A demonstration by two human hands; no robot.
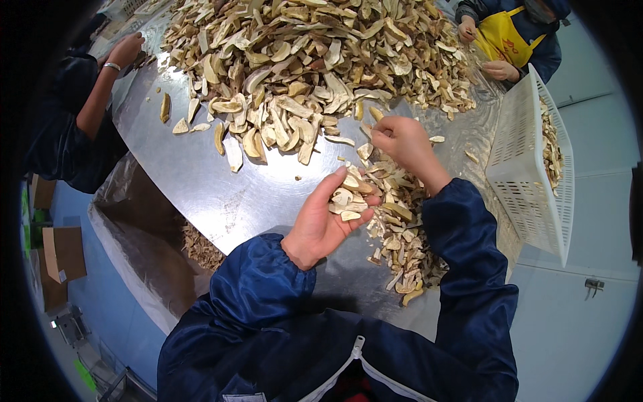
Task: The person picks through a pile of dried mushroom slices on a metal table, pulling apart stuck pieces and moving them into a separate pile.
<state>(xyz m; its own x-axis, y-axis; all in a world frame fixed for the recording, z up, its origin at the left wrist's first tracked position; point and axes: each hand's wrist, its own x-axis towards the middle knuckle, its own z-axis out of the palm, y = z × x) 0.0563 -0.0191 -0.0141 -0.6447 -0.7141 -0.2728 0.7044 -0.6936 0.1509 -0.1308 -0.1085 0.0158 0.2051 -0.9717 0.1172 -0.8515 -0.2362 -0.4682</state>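
Note:
Palm up, my left hand (321, 216) cradles several dried mushroom slices (349, 196) over the metal table (196, 186). My right hand (404, 143) is just beyond it, fingers pinched together at a slice near the table's middle; whether a slice is firmly between the fingertips is partly hidden. Below my right forearm lies a smaller heap of slices and broken pieces (402, 236). A large pile of dried mushroom slices (296, 65) covers the far part of the table, with loose slices along its near edge.
On the right edge stands a white perforated plastic basket (522, 151) holding slices. A large plastic-lined container (135, 241) with brown pieces sits at the left. A co-worker's arm (98, 95) reaches in at left; another person in a yellow apron (505, 40) works at upper right. Cardboard boxes (64, 254) stand far left.

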